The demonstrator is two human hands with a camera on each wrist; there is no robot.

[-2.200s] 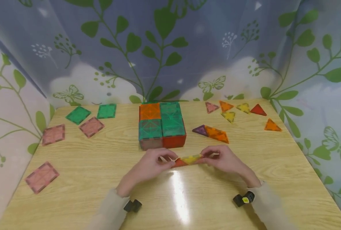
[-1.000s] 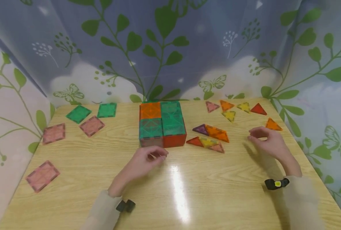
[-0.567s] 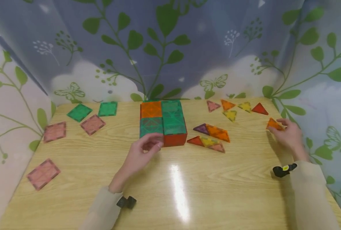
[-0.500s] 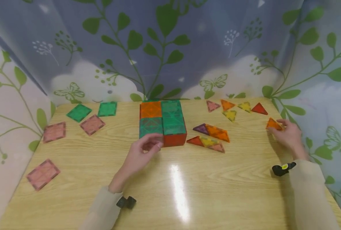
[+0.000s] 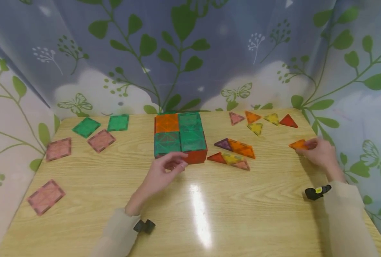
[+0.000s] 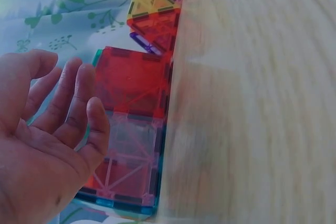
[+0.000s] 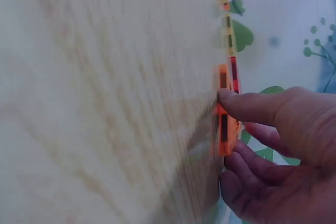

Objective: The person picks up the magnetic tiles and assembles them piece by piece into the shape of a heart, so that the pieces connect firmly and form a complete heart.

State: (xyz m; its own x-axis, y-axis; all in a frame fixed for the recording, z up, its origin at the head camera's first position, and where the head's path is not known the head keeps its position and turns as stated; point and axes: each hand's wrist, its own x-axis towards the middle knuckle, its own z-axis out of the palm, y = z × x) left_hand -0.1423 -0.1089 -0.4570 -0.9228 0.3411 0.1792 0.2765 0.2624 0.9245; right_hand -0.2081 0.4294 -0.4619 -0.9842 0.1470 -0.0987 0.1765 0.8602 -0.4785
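Observation:
At the table's right side my right hand (image 5: pixel 320 153) pinches an orange triangle magnetic tile (image 5: pixel 297 144). In the right wrist view the thumb lies on the near edge of the orange tile (image 7: pixel 224 129), with the fingers behind it. My left hand (image 5: pixel 159 175) hovers at the front of a block of magnetic tiles (image 5: pixel 193 141), its fingers loosely bent around nothing. The left wrist view shows that palm (image 6: pixel 47 140) beside the red wall (image 6: pixel 134 80) of the block. Right of the block lie a red, yellow and pink strip (image 5: pixel 230 160) and a purple and orange strip (image 5: pixel 240 147).
Several loose triangle tiles, among them a red triangle (image 5: pixel 288 121) and a yellow triangle (image 5: pixel 255 129), lie at the back right. Green squares (image 5: pixel 118 122) and pink squares (image 5: pixel 46 197) are spread on the left of the wooden table (image 5: pixel 119 189). A patterned curtain (image 5: pixel 190 64) borders the table.
The red, yellow and pink strip, earlier held in both hands, now lies beside the block. My right hand moved right, took the orange triangle tile and shifted it slightly left. The left hand let go.

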